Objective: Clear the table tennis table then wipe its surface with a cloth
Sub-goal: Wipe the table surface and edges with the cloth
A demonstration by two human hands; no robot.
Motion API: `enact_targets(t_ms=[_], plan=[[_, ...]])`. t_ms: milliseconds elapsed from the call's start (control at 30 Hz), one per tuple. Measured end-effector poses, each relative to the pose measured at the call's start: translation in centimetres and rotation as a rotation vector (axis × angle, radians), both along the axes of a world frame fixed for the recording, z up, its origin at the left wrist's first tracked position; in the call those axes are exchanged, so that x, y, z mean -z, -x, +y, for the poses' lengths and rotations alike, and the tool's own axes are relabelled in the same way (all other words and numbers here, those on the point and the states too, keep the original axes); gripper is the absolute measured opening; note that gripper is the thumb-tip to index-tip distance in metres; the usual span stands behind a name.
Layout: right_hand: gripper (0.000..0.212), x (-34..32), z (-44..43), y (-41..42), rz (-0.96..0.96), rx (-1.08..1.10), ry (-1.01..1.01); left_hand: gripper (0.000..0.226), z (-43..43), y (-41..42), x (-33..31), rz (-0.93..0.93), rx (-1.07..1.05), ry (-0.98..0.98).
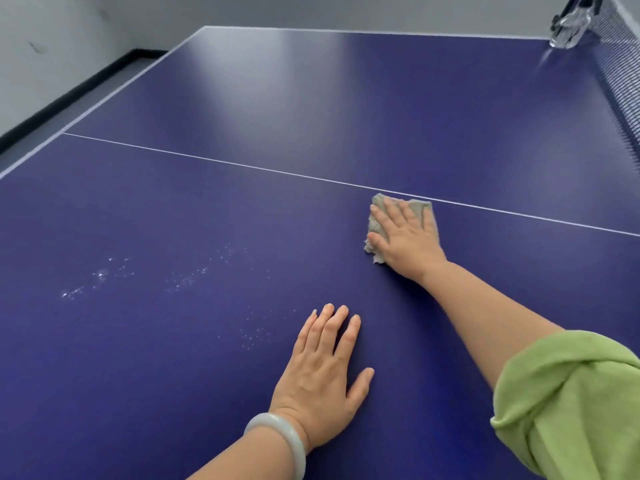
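Note:
The blue table tennis table [311, 109] fills the view, with a white centre line across it. My right hand [407, 237] lies flat, fingers spread, pressing a small grey-green cloth [375, 221] onto the surface just this side of the line. My left hand [325, 372] rests palm down on the table nearer to me, fingers apart and holding nothing; a pale bangle sits on its wrist. White specks [100, 277] are scattered over the surface to the left of both hands.
The net [620, 74] runs along the right edge, with its metal clamp post [569, 27] at the far right corner. Grey floor and a white wall with black skirting lie beyond the table's left edge.

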State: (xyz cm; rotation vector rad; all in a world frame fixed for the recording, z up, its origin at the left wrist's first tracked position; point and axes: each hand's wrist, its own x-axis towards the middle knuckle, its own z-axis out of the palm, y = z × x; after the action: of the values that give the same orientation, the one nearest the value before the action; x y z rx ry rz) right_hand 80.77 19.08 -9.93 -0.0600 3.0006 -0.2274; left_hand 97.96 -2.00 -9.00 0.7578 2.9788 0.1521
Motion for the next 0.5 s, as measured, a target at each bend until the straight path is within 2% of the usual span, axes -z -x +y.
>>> enact_targets(t_ms=[100,167,233,333,367,433,500], plan=[[0.061,-0.1,6.3,-2.7,-0.017,0.478,0.036,0.067,-0.1,0.1,0.3,-0.016,0.000,-0.015],[0.064,-0.2,5.9,-4.5,-0.028,0.704,0.022,0.069,-0.1,0.1,0.4,-0.032,0.004,-0.015],[0.064,-0.1,2.0,-5.4,-0.009,0.651,0.014,0.069,-0.1,0.2,0.3,-0.062,0.009,-0.014],[0.060,0.2,-3.9,-6.2,-0.004,0.243,0.038,0.071,-0.2,0.3,0.3,-0.080,0.017,-0.025],[0.059,0.2,-4.5,-6.6,-0.018,0.184,0.032,0.071,-0.2,0.4,0.3,-0.088,0.021,-0.024],[0.059,0.4,-3.6,-8.5,-0.025,0.262,0.010,0.069,-0.1,0.4,0.3,-0.087,0.022,-0.017],[0.061,0.6,-2.6,-12.0,-0.007,0.451,-0.009,0.069,-0.2,0.4,0.5,-0.069,0.035,-0.032]])
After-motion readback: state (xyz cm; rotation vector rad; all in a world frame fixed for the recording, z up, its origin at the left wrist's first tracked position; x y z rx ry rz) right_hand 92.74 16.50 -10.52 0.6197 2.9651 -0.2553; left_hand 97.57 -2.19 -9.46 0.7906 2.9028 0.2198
